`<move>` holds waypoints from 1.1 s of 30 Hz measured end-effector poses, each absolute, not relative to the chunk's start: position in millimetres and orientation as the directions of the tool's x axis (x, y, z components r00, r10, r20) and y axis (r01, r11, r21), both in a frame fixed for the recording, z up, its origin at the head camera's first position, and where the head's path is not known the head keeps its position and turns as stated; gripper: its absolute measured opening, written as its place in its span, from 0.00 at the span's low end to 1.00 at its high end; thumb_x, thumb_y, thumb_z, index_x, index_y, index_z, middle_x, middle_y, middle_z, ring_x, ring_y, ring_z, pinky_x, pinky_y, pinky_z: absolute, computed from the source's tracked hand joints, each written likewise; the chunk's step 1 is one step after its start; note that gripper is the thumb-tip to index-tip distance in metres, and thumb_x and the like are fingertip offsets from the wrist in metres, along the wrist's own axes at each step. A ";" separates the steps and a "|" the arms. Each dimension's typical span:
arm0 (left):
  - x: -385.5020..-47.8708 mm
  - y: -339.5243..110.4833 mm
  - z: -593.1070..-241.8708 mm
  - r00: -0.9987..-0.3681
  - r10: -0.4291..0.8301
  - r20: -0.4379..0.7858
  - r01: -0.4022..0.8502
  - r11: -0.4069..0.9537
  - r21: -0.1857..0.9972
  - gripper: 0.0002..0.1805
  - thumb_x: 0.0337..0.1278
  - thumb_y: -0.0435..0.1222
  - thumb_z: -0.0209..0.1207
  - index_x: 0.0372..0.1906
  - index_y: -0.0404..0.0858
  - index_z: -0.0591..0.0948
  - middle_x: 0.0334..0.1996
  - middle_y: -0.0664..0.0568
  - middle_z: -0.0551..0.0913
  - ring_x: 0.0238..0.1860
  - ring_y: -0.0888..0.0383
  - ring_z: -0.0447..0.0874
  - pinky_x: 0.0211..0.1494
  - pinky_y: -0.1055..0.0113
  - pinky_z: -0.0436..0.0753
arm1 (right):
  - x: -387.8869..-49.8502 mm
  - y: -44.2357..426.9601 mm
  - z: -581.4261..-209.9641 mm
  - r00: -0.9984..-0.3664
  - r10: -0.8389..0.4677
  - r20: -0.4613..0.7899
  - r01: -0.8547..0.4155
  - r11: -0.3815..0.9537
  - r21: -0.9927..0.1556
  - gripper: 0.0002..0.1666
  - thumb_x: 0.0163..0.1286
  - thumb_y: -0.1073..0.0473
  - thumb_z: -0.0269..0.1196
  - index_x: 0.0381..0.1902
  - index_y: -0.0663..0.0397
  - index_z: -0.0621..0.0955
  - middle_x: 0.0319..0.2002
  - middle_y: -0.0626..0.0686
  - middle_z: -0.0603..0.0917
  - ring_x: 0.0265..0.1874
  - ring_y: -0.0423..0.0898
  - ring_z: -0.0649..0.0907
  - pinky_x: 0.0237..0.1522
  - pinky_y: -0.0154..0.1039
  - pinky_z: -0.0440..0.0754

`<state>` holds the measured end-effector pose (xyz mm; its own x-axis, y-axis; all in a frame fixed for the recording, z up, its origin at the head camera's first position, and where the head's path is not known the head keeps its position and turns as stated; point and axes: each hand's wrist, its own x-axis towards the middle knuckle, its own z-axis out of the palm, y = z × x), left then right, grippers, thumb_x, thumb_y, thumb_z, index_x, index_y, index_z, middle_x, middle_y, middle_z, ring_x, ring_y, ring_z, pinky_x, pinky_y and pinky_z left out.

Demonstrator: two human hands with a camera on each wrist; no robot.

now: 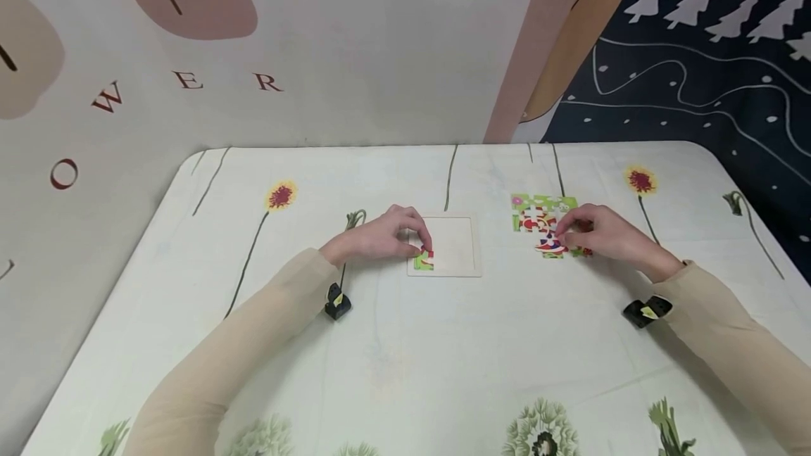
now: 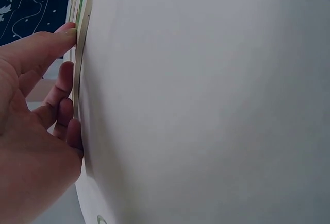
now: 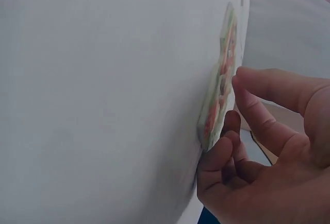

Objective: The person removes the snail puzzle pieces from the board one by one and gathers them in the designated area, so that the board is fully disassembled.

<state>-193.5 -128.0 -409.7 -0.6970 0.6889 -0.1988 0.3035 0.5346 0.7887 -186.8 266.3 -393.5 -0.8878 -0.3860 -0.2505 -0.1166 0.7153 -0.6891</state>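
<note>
A shallow pale puzzle tray (image 1: 453, 248) lies at the middle of the table. In its lower left corner sits a green and red jigsaw puzzle piece (image 1: 423, 262). My left hand (image 1: 386, 233) pinches at that piece with thumb and index finger; in the left wrist view its other fingers lie along the tray's edge (image 2: 78, 74). To the right, several colourful jigsaw puzzle pieces (image 1: 531, 211) lie grouped together. My right hand (image 1: 602, 236) is over their right side, thumb and index fingertips close together at the pieces. No lifted piece shows between them in the right wrist view.
A white flower-printed cloth (image 1: 393, 371) covers the table. Behind stands a pale wall hanging (image 1: 380, 55) with printed letters, and a dark cloth (image 1: 728, 104) with white trees hangs at the right. Black wrist cameras (image 1: 338, 302) sit at both cuffs.
</note>
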 end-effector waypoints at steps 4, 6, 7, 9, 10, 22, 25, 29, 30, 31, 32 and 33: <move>-192.2 -126.9 -407.8 -0.699 0.688 -0.197 0.324 0.550 0.770 0.09 0.61 0.27 0.63 0.43 0.40 0.89 0.53 0.49 0.79 0.64 0.46 0.61 0.69 0.48 0.61 | -185.3 263.1 -390.7 -0.896 -0.386 -0.219 -0.130 0.700 -0.702 0.09 0.73 0.65 0.64 0.47 0.65 0.84 0.43 0.56 0.80 0.36 0.47 0.72 0.34 0.37 0.70; -192.3 -125.9 -405.6 -0.693 0.695 -0.189 0.352 0.556 0.753 0.09 0.60 0.27 0.63 0.43 0.40 0.89 0.52 0.49 0.80 0.62 0.46 0.63 0.68 0.48 0.62 | -184.5 260.3 -388.7 -0.899 -0.388 -0.204 -0.137 0.691 -0.709 0.09 0.74 0.64 0.64 0.48 0.65 0.84 0.42 0.56 0.80 0.37 0.48 0.72 0.33 0.37 0.70; -192.7 -125.3 -404.1 -0.690 0.699 -0.188 0.364 0.560 0.744 0.09 0.60 0.27 0.63 0.43 0.40 0.89 0.52 0.49 0.80 0.62 0.46 0.63 0.68 0.49 0.63 | -183.9 258.4 -387.5 -0.900 -0.387 -0.199 -0.138 0.688 -0.712 0.09 0.74 0.64 0.64 0.48 0.64 0.84 0.42 0.55 0.79 0.37 0.48 0.72 0.32 0.37 0.70; -193.4 -123.8 -401.0 -0.682 0.708 -0.186 0.387 0.564 0.729 0.10 0.60 0.28 0.63 0.42 0.40 0.89 0.52 0.49 0.81 0.61 0.46 0.65 0.67 0.49 0.63 | -182.6 253.7 -385.2 -0.902 -0.384 -0.199 -0.129 0.678 -0.723 0.10 0.74 0.63 0.64 0.48 0.64 0.83 0.41 0.55 0.78 0.36 0.47 0.72 0.30 0.37 0.69; -193.8 -123.2 -399.5 -0.678 0.711 -0.187 0.394 0.567 0.723 0.10 0.60 0.28 0.63 0.42 0.41 0.89 0.51 0.49 0.81 0.61 0.46 0.65 0.66 0.49 0.64 | -181.9 251.2 -384.1 -0.901 -0.384 -0.202 -0.121 0.670 -0.733 0.09 0.75 0.64 0.64 0.48 0.64 0.83 0.41 0.55 0.78 0.35 0.47 0.73 0.29 0.38 0.70; -202.2 -125.8 -396.0 -0.733 0.661 -0.158 0.365 0.579 0.730 0.10 0.60 0.27 0.64 0.45 0.38 0.88 0.54 0.45 0.82 0.61 0.46 0.75 0.70 0.49 0.68 | -179.2 211.8 -383.9 -0.873 -0.470 -0.129 -0.187 0.568 -0.802 0.05 0.72 0.66 0.65 0.43 0.64 0.84 0.40 0.56 0.81 0.43 0.48 0.79 0.35 0.33 0.73; -204.7 -127.4 -395.8 -0.765 0.624 -0.160 0.320 0.583 0.746 0.11 0.61 0.27 0.64 0.47 0.38 0.88 0.56 0.46 0.81 0.62 0.47 0.74 0.69 0.50 0.69 | -180.4 200.5 -384.8 -0.866 -0.482 -0.132 -0.180 0.548 -0.817 0.05 0.72 0.67 0.64 0.44 0.64 0.84 0.41 0.58 0.81 0.55 0.56 0.77 0.35 0.34 0.71; -207.4 -129.1 -396.0 -0.788 0.596 -0.153 0.292 0.582 0.759 0.13 0.62 0.27 0.65 0.51 0.38 0.88 0.59 0.46 0.80 0.64 0.47 0.73 0.69 0.51 0.69 | -180.7 185.2 -386.9 -0.849 -0.511 -0.134 -0.185 0.525 -0.830 0.07 0.72 0.68 0.64 0.45 0.64 0.84 0.40 0.56 0.83 0.57 0.56 0.76 0.43 0.35 0.72; -208.0 -129.3 -395.9 -0.791 0.592 -0.152 0.287 0.579 0.763 0.14 0.62 0.28 0.65 0.51 0.38 0.87 0.60 0.46 0.80 0.64 0.47 0.73 0.69 0.51 0.69 | -180.3 181.7 -387.5 -0.843 -0.520 -0.138 -0.185 0.521 -0.833 0.07 0.71 0.68 0.64 0.46 0.64 0.84 0.40 0.55 0.83 0.53 0.55 0.77 0.45 0.35 0.73; -208.8 -129.5 -396.0 -0.793 0.592 -0.148 0.289 0.578 0.763 0.14 0.61 0.28 0.66 0.52 0.38 0.87 0.60 0.45 0.80 0.65 0.47 0.73 0.69 0.51 0.69 | -180.1 178.2 -388.2 -0.834 -0.534 -0.138 -0.190 0.512 -0.838 0.08 0.71 0.68 0.64 0.46 0.64 0.84 0.42 0.55 0.84 0.50 0.54 0.78 0.47 0.36 0.75; -209.5 -129.7 -396.2 -0.794 0.592 -0.141 0.295 0.577 0.761 0.15 0.61 0.28 0.66 0.52 0.37 0.87 0.60 0.45 0.80 0.65 0.46 0.73 0.70 0.50 0.69 | -179.8 175.0 -388.9 -0.826 -0.546 -0.140 -0.190 0.504 -0.843 0.08 0.72 0.69 0.63 0.47 0.64 0.84 0.42 0.55 0.84 0.49 0.52 0.79 0.48 0.36 0.76; -210.2 -130.2 -396.5 -0.794 0.593 -0.134 0.301 0.574 0.761 0.15 0.60 0.28 0.66 0.53 0.37 0.87 0.60 0.44 0.80 0.66 0.46 0.73 0.70 0.50 0.69 | -179.5 171.7 -389.6 -0.817 -0.558 -0.142 -0.193 0.497 -0.846 0.09 0.72 0.69 0.63 0.47 0.65 0.84 0.43 0.55 0.84 0.45 0.51 0.79 0.49 0.37 0.77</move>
<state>-210.2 -130.2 -396.5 -0.7938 0.5932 -0.1341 0.3007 0.5744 0.7614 -179.5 171.7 -389.6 -0.8174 -0.5585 -0.1415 -0.1933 0.4973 -0.8458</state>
